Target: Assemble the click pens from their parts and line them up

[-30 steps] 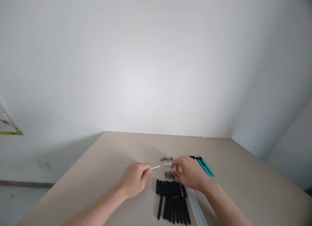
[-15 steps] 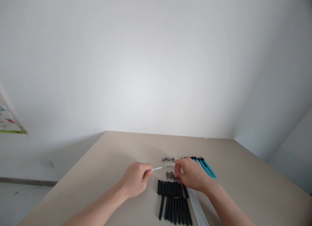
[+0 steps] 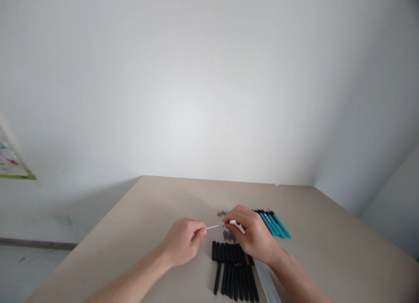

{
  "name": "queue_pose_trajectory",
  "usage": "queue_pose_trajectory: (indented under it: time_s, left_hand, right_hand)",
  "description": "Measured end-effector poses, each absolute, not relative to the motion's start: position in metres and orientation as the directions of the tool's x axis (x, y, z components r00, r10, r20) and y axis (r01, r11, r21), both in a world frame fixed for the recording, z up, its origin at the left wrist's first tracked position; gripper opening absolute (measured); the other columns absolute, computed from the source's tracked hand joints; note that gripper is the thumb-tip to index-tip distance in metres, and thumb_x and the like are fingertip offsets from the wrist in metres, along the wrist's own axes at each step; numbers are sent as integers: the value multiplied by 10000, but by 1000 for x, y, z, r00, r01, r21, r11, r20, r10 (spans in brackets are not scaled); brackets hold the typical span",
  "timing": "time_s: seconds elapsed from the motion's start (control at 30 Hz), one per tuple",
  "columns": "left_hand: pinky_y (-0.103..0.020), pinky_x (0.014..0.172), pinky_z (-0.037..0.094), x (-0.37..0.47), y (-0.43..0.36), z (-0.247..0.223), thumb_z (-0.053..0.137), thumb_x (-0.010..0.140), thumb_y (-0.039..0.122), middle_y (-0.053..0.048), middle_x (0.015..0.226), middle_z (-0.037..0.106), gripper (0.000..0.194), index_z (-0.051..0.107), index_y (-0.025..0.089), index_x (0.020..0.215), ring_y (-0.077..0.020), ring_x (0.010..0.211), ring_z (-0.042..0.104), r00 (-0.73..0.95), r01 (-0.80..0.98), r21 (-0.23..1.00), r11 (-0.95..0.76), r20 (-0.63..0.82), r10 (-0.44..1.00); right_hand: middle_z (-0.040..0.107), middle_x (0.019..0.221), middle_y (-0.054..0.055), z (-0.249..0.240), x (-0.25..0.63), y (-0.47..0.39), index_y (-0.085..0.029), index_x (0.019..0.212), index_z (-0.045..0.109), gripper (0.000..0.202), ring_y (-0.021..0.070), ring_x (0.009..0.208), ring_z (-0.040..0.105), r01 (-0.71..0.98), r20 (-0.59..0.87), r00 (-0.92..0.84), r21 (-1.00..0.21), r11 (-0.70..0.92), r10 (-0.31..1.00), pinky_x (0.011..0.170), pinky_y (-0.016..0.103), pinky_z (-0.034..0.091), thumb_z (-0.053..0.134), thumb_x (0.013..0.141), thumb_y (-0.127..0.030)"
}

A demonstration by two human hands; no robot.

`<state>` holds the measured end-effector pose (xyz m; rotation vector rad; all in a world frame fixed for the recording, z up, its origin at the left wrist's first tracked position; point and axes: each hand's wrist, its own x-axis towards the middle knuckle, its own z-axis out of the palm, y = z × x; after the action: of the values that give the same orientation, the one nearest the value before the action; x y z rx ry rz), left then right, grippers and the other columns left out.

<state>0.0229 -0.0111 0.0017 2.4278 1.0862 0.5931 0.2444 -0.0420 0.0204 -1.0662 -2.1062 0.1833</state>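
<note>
Pinched in my left hand [image 3: 183,242] is a thin white refill [image 3: 213,227], its tip pointing right. My right hand [image 3: 253,231] is closed near that tip, its thumb and forefinger together; what they hold is too small to make out. Beneath and beside my right hand lie small dark springs or metal parts [image 3: 228,236], with more small metal pieces [image 3: 221,213] behind. Black pen parts [image 3: 234,253] lie in two rows in front. White refills [image 3: 267,281] are bundled to their right, partly under my right forearm.
Several teal and black pens [image 3: 276,224] lie behind and right of my right hand. The beige table [image 3: 170,194] meets a white wall at its back edge. A poster [image 3: 13,161] hangs at the far left.
My right hand has moved left, closer to the refill tip, and now covers the clear small parts seen before. My left hand has barely moved.
</note>
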Motion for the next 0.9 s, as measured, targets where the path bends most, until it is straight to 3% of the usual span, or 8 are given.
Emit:
queue_pose_trajectory:
  time_s: [0.33,0.9]
  left_hand:
    - [-205,522,294,25,-13,4,384,918,270,24,537,530,327,523,186,634,-117,513,466,617,570,541,-618,215,757]
    - [-191,529,309,25,-13,1,387,918,228,30,540,533,289,520,183,665,-106,518,488,659,517,534,-669,250,709]
  right_hand:
    - [631,714,34,16,243,-44,-190,782,643,125,155,667,550,622,586,-285,-489,611,758,593,262,403,546,857,-161]
    - [661,720,15,7,220,-41,-198,798,666,121,146,702,571,556,548,-390,-500,664,740,650,249,411,581,861,-139]
